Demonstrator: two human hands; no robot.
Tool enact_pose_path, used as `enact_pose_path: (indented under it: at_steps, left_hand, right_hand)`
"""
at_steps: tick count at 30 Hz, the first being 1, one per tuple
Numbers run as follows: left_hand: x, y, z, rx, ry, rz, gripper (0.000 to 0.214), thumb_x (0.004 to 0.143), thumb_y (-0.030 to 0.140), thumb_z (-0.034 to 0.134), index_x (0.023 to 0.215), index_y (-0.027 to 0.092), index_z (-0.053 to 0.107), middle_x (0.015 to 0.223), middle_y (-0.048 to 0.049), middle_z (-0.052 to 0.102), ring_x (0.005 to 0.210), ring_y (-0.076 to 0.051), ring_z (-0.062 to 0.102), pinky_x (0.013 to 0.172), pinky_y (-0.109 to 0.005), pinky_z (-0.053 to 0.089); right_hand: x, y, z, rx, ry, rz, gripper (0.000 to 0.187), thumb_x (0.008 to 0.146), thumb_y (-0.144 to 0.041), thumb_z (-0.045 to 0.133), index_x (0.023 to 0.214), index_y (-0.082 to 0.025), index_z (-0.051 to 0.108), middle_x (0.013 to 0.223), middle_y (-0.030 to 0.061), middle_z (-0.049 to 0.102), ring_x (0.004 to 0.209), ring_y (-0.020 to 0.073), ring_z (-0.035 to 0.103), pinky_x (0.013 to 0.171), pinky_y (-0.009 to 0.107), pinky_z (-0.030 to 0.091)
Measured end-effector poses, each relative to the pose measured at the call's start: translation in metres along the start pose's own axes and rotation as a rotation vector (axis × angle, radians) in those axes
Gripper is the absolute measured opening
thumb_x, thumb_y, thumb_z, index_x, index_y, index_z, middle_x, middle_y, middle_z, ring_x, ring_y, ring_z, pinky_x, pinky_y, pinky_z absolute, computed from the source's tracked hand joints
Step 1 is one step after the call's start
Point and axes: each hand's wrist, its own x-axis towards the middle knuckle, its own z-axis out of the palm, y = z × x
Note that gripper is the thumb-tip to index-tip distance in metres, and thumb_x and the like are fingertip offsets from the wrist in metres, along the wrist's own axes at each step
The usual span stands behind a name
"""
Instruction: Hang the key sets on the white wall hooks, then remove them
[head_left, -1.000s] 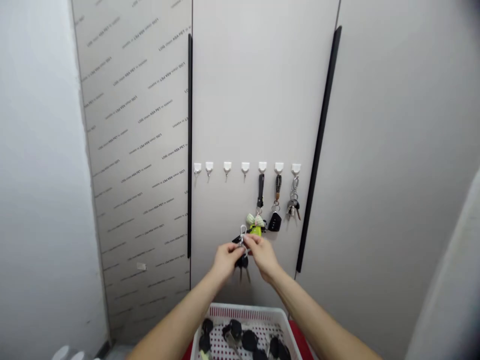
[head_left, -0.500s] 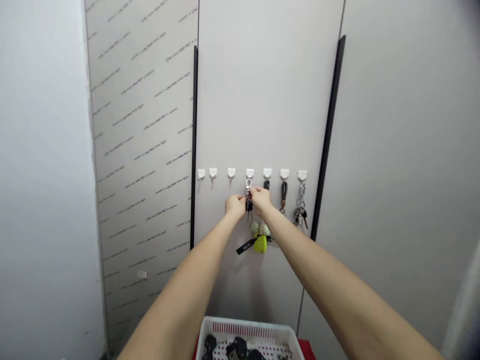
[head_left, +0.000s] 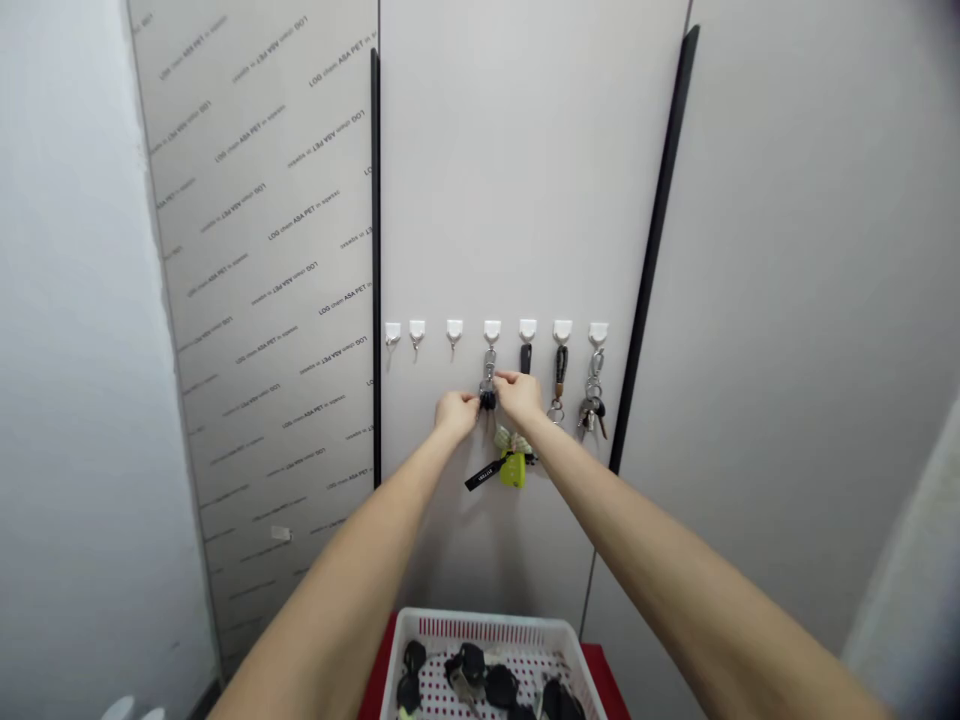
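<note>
Key bunch [head_left: 488, 399]: keys too small to count.
Black strap [head_left: 526, 358]: lower part hidden behind right hand [head_left: 520, 396].
Braided strap [head_left: 561, 370]: anything below its ring [head_left: 556, 403] covered by right forearm [head_left: 637, 540].
Black tag [head_left: 486, 474]: lettering too small to read.
White basket [head_left: 487, 624]: near side cut off below.

White wall [head_left: 67, 300] at left, panel [head_left: 255, 310] with repeated slanting lettering, pale doors [head_left: 525, 180], long black upright strips [head_left: 651, 250]
</note>
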Motion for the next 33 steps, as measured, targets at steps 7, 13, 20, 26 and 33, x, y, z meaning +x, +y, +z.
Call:
enact_pose_path:
  at_steps: [7, 13, 20, 26, 33]
  left_hand:
    - [-0.070, -0.032, 0.001, 0.015, -0.191, 0.037, 0.024, 0.064, 0.019, 0.042, 0.080, 0.011, 0.058, 0.074, -0.0051, 0.061, 0.066, -0.012, 0.052, 0.062, -0.020, 0.038]
    - [-0.155, -0.089, 0.013, 0.196, -0.452, 0.219, 0.023, 0.064, 0.018, 0.040, 0.076, 0.015, 0.058, 0.075, -0.0039, 0.058, 0.070, -0.014, 0.050, 0.065, -0.023, 0.037]
    - [-0.204, -0.124, 0.015, 0.323, -0.577, 0.250, 0.020, 0.065, 0.017, 0.039, 0.078, 0.018, 0.055, 0.078, -0.0025, 0.054, 0.076, -0.013, 0.047, 0.069, -0.022, 0.035]
    - [-0.212, -0.133, 0.019, 0.371, -0.540, 0.189, 0.024, 0.064, 0.014, 0.041, 0.084, 0.019, 0.052, 0.086, -0.0029, 0.051, 0.086, -0.014, 0.042, 0.075, -0.024, 0.032]
    - [-0.213, -0.136, 0.021, 0.452, -0.549, 0.128, 0.028, 0.062, 0.010, 0.041, 0.088, 0.018, 0.050, 0.089, -0.0042, 0.049, 0.085, -0.016, 0.042, 0.075, -0.025, 0.032]
  right_hand:
    - [-0.060, 0.019, -0.019, -0.064, -0.150, -0.065, 0.025, 0.059, -0.017, 0.044, 0.080, -0.013, 0.059, 0.081, 0.0053, 0.060, 0.075, 0.0140, 0.053, 0.072, 0.025, 0.037]
    - [-0.162, 0.078, -0.033, -0.212, -0.546, -0.120, 0.020, 0.062, -0.018, 0.044, 0.075, -0.015, 0.059, 0.074, 0.0044, 0.060, 0.067, 0.0132, 0.052, 0.063, 0.025, 0.039]
    - [-0.235, 0.113, -0.045, -0.298, -0.776, -0.112, 0.020, 0.064, -0.014, 0.041, 0.074, -0.018, 0.058, 0.075, 0.0031, 0.059, 0.073, 0.0129, 0.050, 0.069, 0.023, 0.036]
    - [-0.241, 0.125, -0.041, -0.472, -0.816, -0.119, 0.020, 0.063, -0.014, 0.043, 0.077, -0.017, 0.056, 0.079, 0.0043, 0.057, 0.080, 0.0146, 0.047, 0.073, 0.023, 0.033]
    - [-0.240, 0.130, -0.044, -0.594, -0.778, -0.065, 0.026, 0.061, -0.019, 0.046, 0.085, -0.016, 0.055, 0.084, 0.0071, 0.056, 0.084, 0.0176, 0.046, 0.075, 0.026, 0.032]
